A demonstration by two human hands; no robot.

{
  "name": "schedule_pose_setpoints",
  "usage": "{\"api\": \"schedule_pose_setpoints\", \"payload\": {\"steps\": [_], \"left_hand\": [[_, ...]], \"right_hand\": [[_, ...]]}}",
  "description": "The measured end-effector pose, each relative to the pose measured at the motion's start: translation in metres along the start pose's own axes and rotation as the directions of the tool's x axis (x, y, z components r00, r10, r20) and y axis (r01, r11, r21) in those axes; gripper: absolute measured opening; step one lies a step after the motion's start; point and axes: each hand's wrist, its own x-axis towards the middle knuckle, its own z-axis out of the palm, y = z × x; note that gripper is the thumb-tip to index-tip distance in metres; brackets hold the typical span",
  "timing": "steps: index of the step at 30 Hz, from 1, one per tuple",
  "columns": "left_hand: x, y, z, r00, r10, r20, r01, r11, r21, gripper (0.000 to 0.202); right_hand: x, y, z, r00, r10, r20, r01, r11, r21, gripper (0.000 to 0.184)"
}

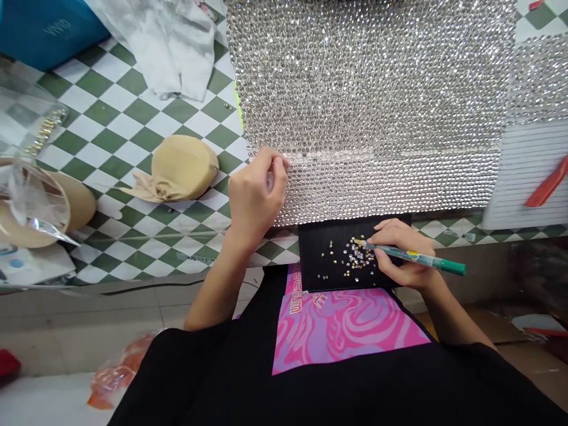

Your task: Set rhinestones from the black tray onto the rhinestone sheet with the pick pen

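Observation:
My left hand [258, 192] rests with curled fingers on the lower left part of a large sheet covered in rows of clear rhinestones [373, 100]; I cannot make out whether anything is pinched in it. My right hand [402, 254] grips a green pen-like picker tool [417, 258], its tip touching a small heap of loose rhinestones [358, 255] on a black tray [319, 251] at the table's near edge.
A green-and-white checked cloth [119, 124] covers the table. A beige fabric-wrapped form [181, 168] lies left of the sheet, with plastic bags [31, 189] further left, white cloth [168, 41] behind, and lined white paper with an orange tool [548, 183] at right.

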Motion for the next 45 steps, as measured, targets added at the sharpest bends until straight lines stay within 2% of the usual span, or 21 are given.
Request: {"api": "schedule_pose_setpoints", "payload": {"steps": [6, 12, 14, 17, 19, 30, 34, 36, 39, 41, 43, 45], "left_hand": [[0.000, 0.000, 0.001, 1.000, 0.000, 0.003, 0.000, 1.000, 0.004, 0.024], [0.000, 0.000, 0.001, 1.000, -0.002, -0.015, 0.002, 1.000, 0.005, 0.022], [0.000, 0.000, 0.001, 1.000, -0.009, -0.013, 0.009, 1.000, 0.003, 0.022], [0.000, 0.001, 0.000, 1.000, -0.019, 0.002, 0.019, 1.000, -0.003, 0.023], [0.000, 0.002, -0.001, 1.000, -0.025, 0.007, 0.025, 1.000, -0.007, 0.023], [0.000, 0.003, -0.002, 0.999, -0.043, 0.029, 0.042, 0.999, 0.013, 0.024], [-0.001, 0.002, -0.002, 0.999, -0.046, 0.026, 0.045, 0.999, 0.019, 0.024], [0.000, 0.002, -0.002, 0.999, -0.045, 0.027, 0.045, 0.999, 0.018, 0.023], [0.000, 0.003, -0.002, 0.999, -0.043, 0.033, 0.042, 0.999, 0.017, 0.024], [0.000, 0.003, -0.002, 0.999, -0.038, 0.031, 0.037, 0.999, 0.017, 0.025], [0.000, 0.002, -0.001, 0.999, -0.031, 0.021, 0.030, 0.999, 0.017, 0.025], [0.000, 0.001, -0.001, 1.000, -0.026, 0.011, 0.026, 1.000, 0.015, 0.024]], "right_hand": [[-0.001, 0.003, -0.005, 0.999, 0.017, -0.027, -0.017, 1.000, 0.017, 0.019], [0.016, 0.011, -0.018, 0.978, 0.037, -0.208, -0.024, 0.998, 0.066, 0.026], [0.021, 0.010, -0.018, 0.985, 0.012, -0.174, 0.001, 0.997, 0.075, 0.022], [0.021, 0.007, -0.011, 0.998, -0.049, -0.027, 0.051, 0.996, 0.069, 0.015], [0.019, 0.005, -0.007, 0.996, -0.087, 0.015, 0.087, 0.995, 0.040, 0.014], [0.009, 0.008, 0.007, 0.987, -0.161, -0.004, 0.161, 0.986, -0.048, 0.017], [0.012, 0.005, 0.003, 0.984, -0.180, -0.020, 0.179, 0.983, -0.039, 0.017], [0.017, 0.005, -0.003, 0.985, -0.164, -0.061, 0.164, 0.986, -0.013, 0.018], [0.029, 0.011, -0.012, 0.970, -0.135, -0.204, 0.137, 0.991, -0.002, 0.020], [0.041, 0.018, -0.016, 0.934, -0.096, -0.345, 0.091, 0.995, -0.028, 0.018], [0.054, 0.027, -0.017, 0.886, -0.006, -0.464, -0.006, 1.000, -0.025, 0.014], [0.068, 0.034, -0.017, 0.858, 0.064, -0.509, -0.080, 0.997, -0.011, 0.009]]}}
